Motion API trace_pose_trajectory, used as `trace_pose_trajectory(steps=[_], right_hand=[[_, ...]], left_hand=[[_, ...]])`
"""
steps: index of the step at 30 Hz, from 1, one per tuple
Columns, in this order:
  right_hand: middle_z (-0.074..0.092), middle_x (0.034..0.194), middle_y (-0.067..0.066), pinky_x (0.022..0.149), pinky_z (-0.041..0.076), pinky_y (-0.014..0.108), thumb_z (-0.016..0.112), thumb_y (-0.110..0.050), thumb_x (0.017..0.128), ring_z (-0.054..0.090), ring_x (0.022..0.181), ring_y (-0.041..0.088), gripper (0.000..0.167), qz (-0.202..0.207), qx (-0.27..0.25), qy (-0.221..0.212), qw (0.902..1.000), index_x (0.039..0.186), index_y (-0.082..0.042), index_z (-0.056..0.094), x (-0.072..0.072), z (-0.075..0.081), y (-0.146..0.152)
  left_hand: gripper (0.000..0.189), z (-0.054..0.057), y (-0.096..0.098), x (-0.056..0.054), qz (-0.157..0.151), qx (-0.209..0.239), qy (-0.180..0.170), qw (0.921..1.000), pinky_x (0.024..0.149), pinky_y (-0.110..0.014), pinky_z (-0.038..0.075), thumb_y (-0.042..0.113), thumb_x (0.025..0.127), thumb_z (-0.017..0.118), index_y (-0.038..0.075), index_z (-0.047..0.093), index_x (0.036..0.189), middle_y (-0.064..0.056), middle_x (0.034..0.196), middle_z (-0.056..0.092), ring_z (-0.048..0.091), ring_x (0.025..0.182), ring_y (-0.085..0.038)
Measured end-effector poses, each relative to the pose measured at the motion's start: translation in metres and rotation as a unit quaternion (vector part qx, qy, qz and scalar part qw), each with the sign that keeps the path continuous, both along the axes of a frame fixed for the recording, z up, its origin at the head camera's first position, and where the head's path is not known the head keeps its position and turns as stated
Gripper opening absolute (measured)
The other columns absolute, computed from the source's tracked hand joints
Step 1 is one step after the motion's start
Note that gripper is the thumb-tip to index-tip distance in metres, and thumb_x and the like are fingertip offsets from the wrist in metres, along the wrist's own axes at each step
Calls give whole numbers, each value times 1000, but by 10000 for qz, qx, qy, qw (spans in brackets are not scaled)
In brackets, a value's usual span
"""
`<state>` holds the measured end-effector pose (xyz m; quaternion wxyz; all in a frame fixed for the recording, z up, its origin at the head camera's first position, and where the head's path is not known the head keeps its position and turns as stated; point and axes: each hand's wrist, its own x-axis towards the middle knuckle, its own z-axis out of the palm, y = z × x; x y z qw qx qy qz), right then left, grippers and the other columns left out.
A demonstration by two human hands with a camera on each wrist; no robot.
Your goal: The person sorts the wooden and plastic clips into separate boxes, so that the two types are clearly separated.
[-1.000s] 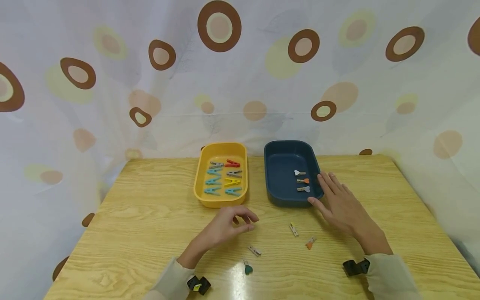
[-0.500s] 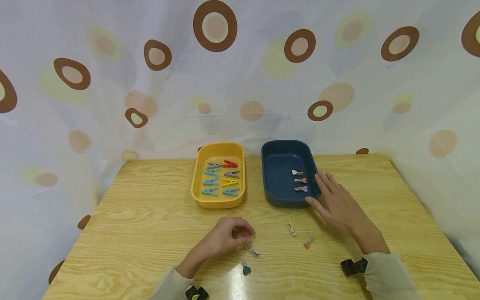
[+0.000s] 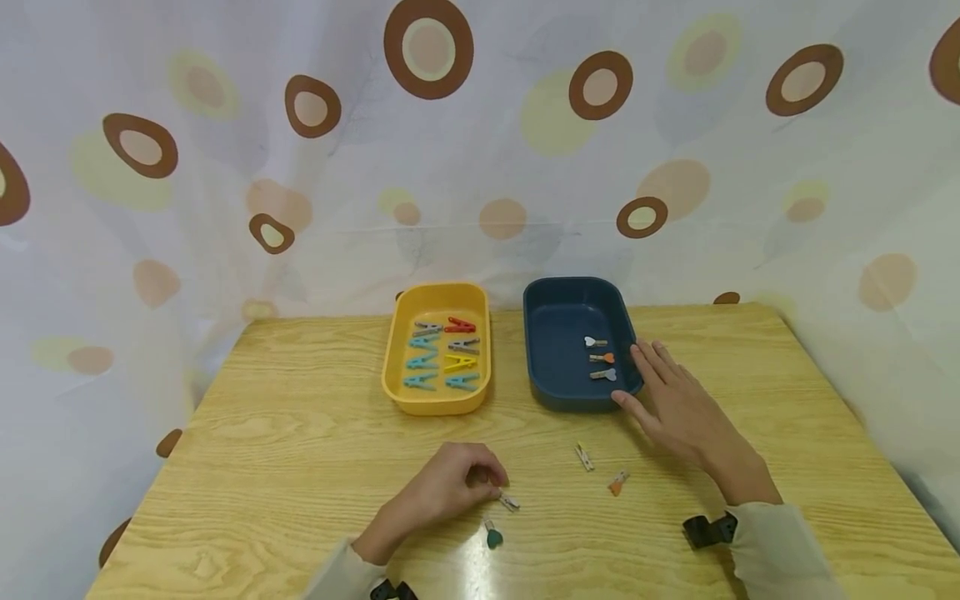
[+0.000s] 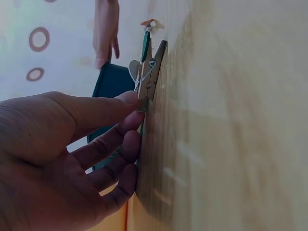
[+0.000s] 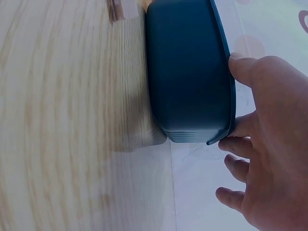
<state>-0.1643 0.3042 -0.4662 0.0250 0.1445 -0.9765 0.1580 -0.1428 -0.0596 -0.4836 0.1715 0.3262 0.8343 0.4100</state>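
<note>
My left hand (image 3: 450, 483) is low over the table, its thumb and forefinger pinching one end of a small wooden clothespin (image 3: 511, 501) with a pale heart. The left wrist view shows the fingertips on the clothespin (image 4: 148, 77) close up; a green heart overlaps it there. Just nearer to me lies a wooden clothespin with a green heart (image 3: 492, 535). My right hand (image 3: 678, 417) rests with extended fingers on the right rim of a dark blue tray (image 3: 573, 403). In the right wrist view the thumb and fingertips touch that rim.
Inside the blue tray lie 3 heart clothespins: white, orange (image 3: 602, 358) and grey. A yellow tray (image 3: 435, 407) to its left holds several plastic clothespins. On the table lie a yellow-tipped clothespin (image 3: 584, 457) and an orange-heart clothespin (image 3: 618, 483). A patterned cloth (image 3: 450, 183) hangs behind.
My left hand has come down and nearer to me, and its thumb and forefinger have closed on the pale-heart clothespin. The right hand stays at the blue tray's rim.
</note>
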Motion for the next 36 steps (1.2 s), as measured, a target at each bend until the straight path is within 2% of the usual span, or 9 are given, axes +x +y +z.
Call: trace_pose_trajectory(steps=[8, 15, 19, 24, 31, 36], right_hand=[[14, 168, 25, 117, 21, 67, 46, -54, 107, 10, 155, 44, 85, 34, 2, 3, 10000, 162, 4, 17, -1, -1, 0], [15, 168, 26, 118, 21, 65, 47, -53, 107, 11, 154, 45, 85, 45, -28, 25, 10000, 161, 6, 18, 0, 2, 0], [17, 167, 27, 118, 21, 65, 48, -52, 107, 12, 154, 46, 84, 69, -56, 71, 9999, 161, 6, 20, 1, 2, -1], [18, 167, 27, 118, 22, 65, 49, -52, 107, 13, 154, 46, 84, 81, -54, 113, 9999, 160, 6, 20, 0, 0, -1], [16, 167, 26, 118, 21, 63, 48, -53, 106, 12, 154, 45, 85, 101, -26, 92, 9999, 161, 6, 19, -1, 0, -1], [16, 167, 27, 118, 21, 64, 48, -53, 106, 10, 154, 45, 86, 71, -36, 44, 10000, 161, 6, 18, -1, 0, -1]], left_hand=[[8, 0, 2, 2, -86, -209, 169, 9996, 69, -19, 49, 9, 89, 82, 16, 79, 87, 15, 83, 68, 58, 75, -2], [10, 2, 3, 1, -245, -306, 265, 9989, 74, -20, 49, 10, 90, 81, 17, 76, 87, 16, 83, 66, 59, 78, -4], [8, 2, 2, 2, -215, -128, 157, 9996, 75, -22, 51, 9, 91, 80, 15, 75, 88, 14, 84, 66, 59, 80, -5], [7, 1, 1, 1, -41, 218, 193, 9996, 74, -25, 55, 7, 92, 77, 13, 76, 91, 11, 86, 68, 60, 79, -3], [9, 4, 1, 1, 437, 391, 403, 9975, 75, -29, 55, 8, 94, 76, 18, 77, 93, 10, 90, 70, 63, 82, -5], [10, 7, 1, -1, 530, 456, 585, 9958, 75, -32, 56, 9, 94, 76, 19, 76, 94, 11, 93, 70, 63, 84, -7]])
